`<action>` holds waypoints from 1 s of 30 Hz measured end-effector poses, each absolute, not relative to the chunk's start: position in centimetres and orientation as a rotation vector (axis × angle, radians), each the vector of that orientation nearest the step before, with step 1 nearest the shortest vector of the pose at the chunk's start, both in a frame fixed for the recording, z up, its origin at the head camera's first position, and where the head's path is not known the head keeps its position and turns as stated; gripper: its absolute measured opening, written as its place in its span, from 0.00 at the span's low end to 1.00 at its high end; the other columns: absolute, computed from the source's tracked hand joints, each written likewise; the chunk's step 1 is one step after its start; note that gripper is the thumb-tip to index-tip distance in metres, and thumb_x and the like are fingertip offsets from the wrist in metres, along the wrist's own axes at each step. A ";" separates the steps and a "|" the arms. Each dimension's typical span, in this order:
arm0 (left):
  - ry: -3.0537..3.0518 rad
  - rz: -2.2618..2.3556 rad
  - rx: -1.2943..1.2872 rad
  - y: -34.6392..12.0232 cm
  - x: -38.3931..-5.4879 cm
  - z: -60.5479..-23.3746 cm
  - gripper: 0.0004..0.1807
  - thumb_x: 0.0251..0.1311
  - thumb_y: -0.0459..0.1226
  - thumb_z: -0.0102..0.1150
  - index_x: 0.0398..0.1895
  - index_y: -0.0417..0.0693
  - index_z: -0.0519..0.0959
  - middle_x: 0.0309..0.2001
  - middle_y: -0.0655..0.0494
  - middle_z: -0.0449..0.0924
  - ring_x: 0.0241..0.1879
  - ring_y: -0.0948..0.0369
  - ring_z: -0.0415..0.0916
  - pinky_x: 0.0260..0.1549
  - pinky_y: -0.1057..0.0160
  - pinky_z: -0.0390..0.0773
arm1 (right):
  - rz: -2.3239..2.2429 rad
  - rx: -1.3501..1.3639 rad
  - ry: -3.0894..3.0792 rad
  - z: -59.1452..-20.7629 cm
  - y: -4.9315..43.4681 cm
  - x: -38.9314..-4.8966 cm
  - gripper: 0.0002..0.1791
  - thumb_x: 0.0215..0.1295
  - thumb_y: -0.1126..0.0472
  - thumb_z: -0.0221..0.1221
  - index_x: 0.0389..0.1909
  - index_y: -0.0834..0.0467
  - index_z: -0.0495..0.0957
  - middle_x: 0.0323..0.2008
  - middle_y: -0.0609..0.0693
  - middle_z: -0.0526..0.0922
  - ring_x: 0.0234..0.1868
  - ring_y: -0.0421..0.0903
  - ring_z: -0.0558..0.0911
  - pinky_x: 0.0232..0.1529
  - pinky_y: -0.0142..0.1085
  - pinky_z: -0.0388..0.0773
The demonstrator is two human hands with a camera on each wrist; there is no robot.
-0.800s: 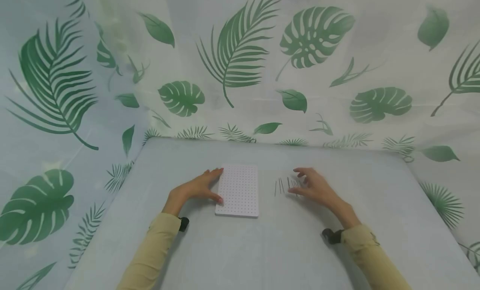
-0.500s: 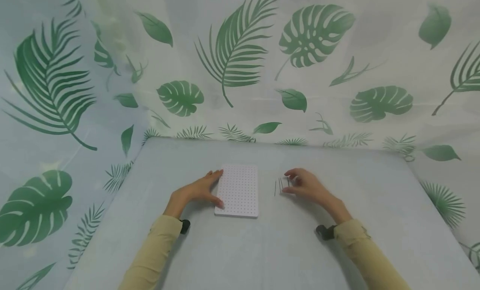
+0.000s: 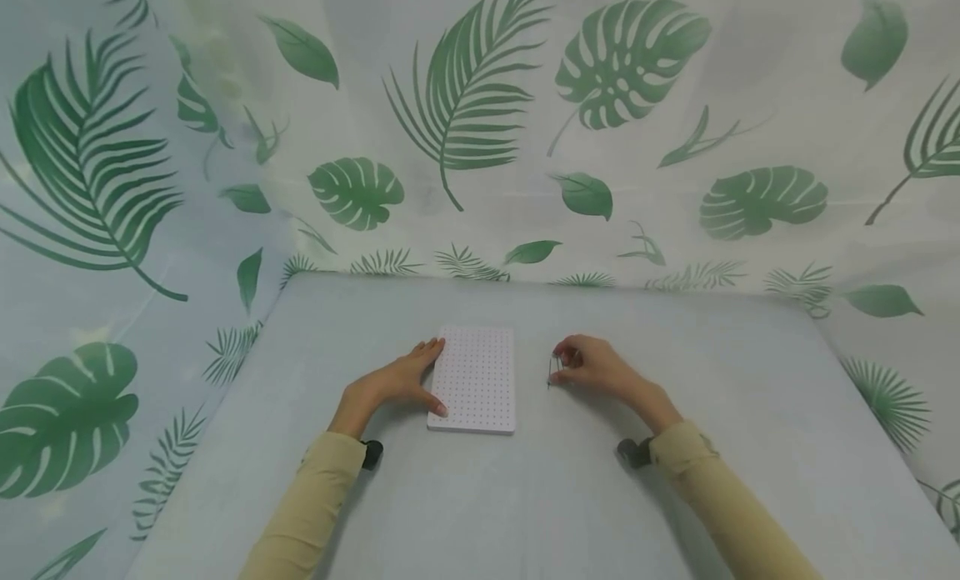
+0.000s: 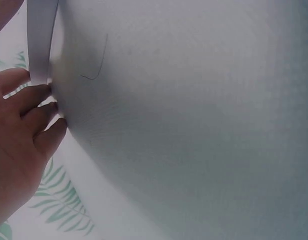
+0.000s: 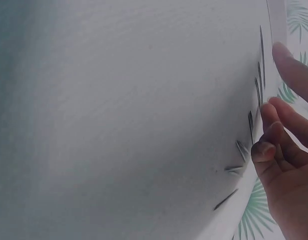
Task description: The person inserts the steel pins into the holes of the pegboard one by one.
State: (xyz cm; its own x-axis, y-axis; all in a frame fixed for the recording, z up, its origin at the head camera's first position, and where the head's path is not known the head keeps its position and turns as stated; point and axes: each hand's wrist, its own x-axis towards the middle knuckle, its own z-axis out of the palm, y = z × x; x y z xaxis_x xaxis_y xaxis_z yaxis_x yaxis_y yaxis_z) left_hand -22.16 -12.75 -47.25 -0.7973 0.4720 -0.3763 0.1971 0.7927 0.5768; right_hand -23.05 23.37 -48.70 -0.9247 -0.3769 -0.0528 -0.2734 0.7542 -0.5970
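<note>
A white board dotted with rows of small holes (image 3: 480, 380) lies flat on the table. My left hand (image 3: 395, 382) rests at its left side, thumb spread over the near corner and fingers along the far left edge. In the left wrist view, its fingertips touch the side of the board (image 4: 40, 40). Right of the board, my right hand (image 3: 597, 367) hovers low over thin dark metal pins (image 3: 550, 370), thumb and forefinger apart around the leftmost ones. Several more pins (image 5: 262, 55) lie in a row in the right wrist view, with some fingers curled beside them.
The pale grey tabletop (image 3: 480, 505) reaches to a white curtain printed with green leaves (image 3: 465, 105) at the back and sides. A thin curved hair or thread (image 4: 101, 62) shows on the surface in the left wrist view.
My right hand has moved left across the row of pins, towards the board, its thumb and forefinger drawing closer together. My left hand has stayed at the board's edge.
</note>
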 end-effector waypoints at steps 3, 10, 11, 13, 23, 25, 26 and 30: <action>2.468 0.721 0.487 -12.7 -22.2 -47.2 0.67 0.51 0.47 0.80 0.84 0.43 0.43 0.84 0.44 0.39 0.83 0.45 0.35 0.80 0.42 0.45 | -0.911 -0.533 2.781 -48.8 23.2 -23.3 0.21 0.54 0.57 0.77 0.44 0.64 0.83 0.31 0.50 0.80 0.34 0.44 0.76 0.39 0.36 0.76; 2.449 0.777 0.469 -12.8 -22.0 -46.9 0.67 0.49 0.45 0.81 0.84 0.43 0.43 0.84 0.44 0.39 0.83 0.45 0.34 0.80 0.42 0.43 | -0.905 -0.538 2.792 -49.0 22.6 -23.5 0.19 0.55 0.57 0.76 0.41 0.63 0.82 0.32 0.51 0.81 0.34 0.44 0.77 0.39 0.38 0.76; 2.446 0.784 0.468 -12.8 -22.0 -46.8 0.67 0.50 0.45 0.81 0.84 0.43 0.43 0.84 0.44 0.38 0.83 0.45 0.33 0.80 0.42 0.43 | -0.901 -0.527 2.788 -49.0 22.6 -23.5 0.18 0.55 0.58 0.76 0.41 0.63 0.82 0.32 0.51 0.81 0.34 0.44 0.77 0.40 0.38 0.76; 2.440 0.799 0.475 -12.8 -21.9 -46.9 0.66 0.50 0.45 0.81 0.84 0.43 0.43 0.84 0.44 0.38 0.83 0.45 0.33 0.80 0.42 0.43 | -0.896 -0.518 2.783 -48.9 22.5 -23.5 0.18 0.55 0.58 0.76 0.41 0.63 0.82 0.33 0.51 0.81 0.35 0.45 0.77 0.40 0.38 0.76; 2.440 0.825 0.470 -12.7 -21.7 -47.3 0.66 0.49 0.44 0.81 0.84 0.43 0.45 0.84 0.44 0.39 0.83 0.45 0.34 0.80 0.42 0.43 | -0.850 -0.485 2.769 -49.2 22.4 -23.6 0.20 0.56 0.57 0.75 0.42 0.64 0.82 0.32 0.51 0.80 0.35 0.45 0.77 0.39 0.36 0.76; 2.446 0.824 0.465 -12.7 -21.7 -47.3 0.66 0.49 0.44 0.81 0.84 0.43 0.45 0.84 0.44 0.40 0.83 0.45 0.34 0.80 0.42 0.44 | -0.845 -0.478 2.769 -49.3 22.3 -23.7 0.19 0.56 0.57 0.75 0.42 0.63 0.82 0.32 0.51 0.81 0.35 0.45 0.77 0.39 0.36 0.76; 2.451 0.823 0.462 -12.6 -21.7 -47.3 0.66 0.48 0.44 0.82 0.84 0.43 0.45 0.84 0.44 0.40 0.83 0.45 0.34 0.80 0.42 0.44 | -0.845 -0.473 2.770 -49.3 22.3 -23.7 0.18 0.56 0.57 0.75 0.42 0.62 0.82 0.32 0.51 0.81 0.35 0.44 0.77 0.39 0.36 0.76; 2.457 0.821 0.449 -12.5 -21.6 -47.4 0.66 0.48 0.44 0.82 0.84 0.44 0.46 0.84 0.45 0.40 0.83 0.46 0.34 0.80 0.42 0.44 | -0.865 -0.465 2.779 -49.3 22.2 -23.6 0.18 0.55 0.58 0.76 0.41 0.61 0.81 0.33 0.50 0.81 0.34 0.44 0.77 0.39 0.36 0.76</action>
State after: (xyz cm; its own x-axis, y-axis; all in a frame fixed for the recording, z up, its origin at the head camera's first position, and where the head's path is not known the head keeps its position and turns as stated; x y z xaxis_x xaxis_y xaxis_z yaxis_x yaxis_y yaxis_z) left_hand -21.63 -12.55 -47.37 -0.8170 0.4516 -0.3584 0.1456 0.7632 0.6296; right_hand -23.64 22.22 -49.31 -0.9318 -0.3516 -0.0902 -0.2383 0.7800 -0.5787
